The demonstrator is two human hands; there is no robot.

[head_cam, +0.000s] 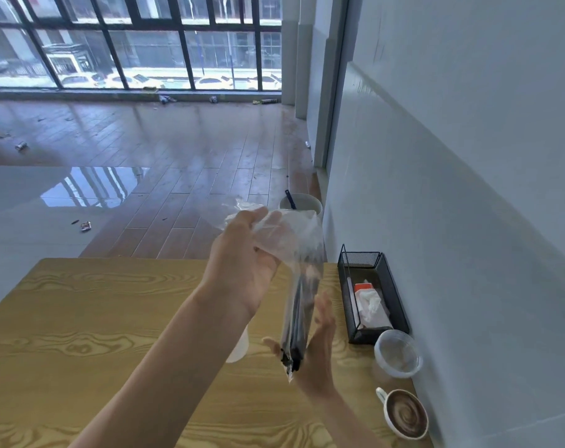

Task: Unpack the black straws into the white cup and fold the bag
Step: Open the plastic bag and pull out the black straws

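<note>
hanging upright from the clenched left hand (242, 253), clear bag (294, 250) bunches black straws (295, 321); right hand (318, 350) open beneath.

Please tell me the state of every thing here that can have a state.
clear bag: held upright, top gripped
black straws: inside the bag
left hand: closed on bag top
right hand: open, at bag bottom
white cup: mostly hidden
coffee mug: full

The white cup (240, 345) is being largely hidden behind the left forearm. The black straws (295, 331) are being blurred by the clear bag (291, 240), so their count cannot be told. The mug (405, 413) seems to be holding coffee.
</note>
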